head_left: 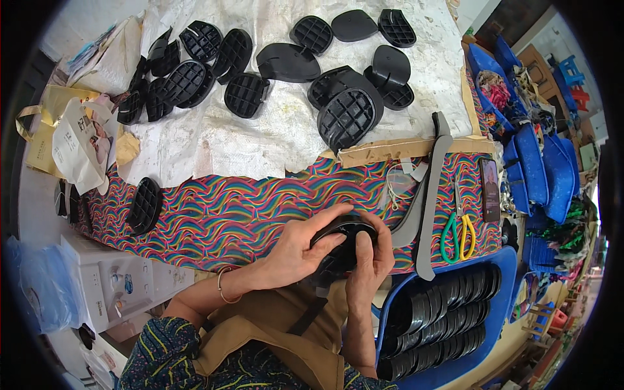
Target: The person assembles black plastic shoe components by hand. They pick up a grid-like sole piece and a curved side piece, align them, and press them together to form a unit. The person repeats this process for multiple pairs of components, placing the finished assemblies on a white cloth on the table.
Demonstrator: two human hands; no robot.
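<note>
Close in front of my body, both hands grip a black sole piece (pixel 343 257), a rounded part with a raised rim and a ribbed hollow. My left hand (pixel 294 248) wraps it from the left with the thumb pressed inside. My right hand (pixel 372 260) holds the right side, its thumb also on the inner face. Part of the piece is hidden behind the fingers. Just right of my right hand lie two long grey-black curved strips (pixel 426 208). A similar ribbed black piece (pixel 145 206) rests alone on the patterned cloth (pixel 240 201) to the left.
Several black sole pieces (pixel 351 117) lie scattered on white sheeting (pixel 273 140) at the back. Scissors (pixel 460 227) with green and yellow handles and a phone (pixel 489 190) lie right. A blue bin (pixel 507 273) of stacked black parts stands near right; paper bags (pixel 81 140) stand left.
</note>
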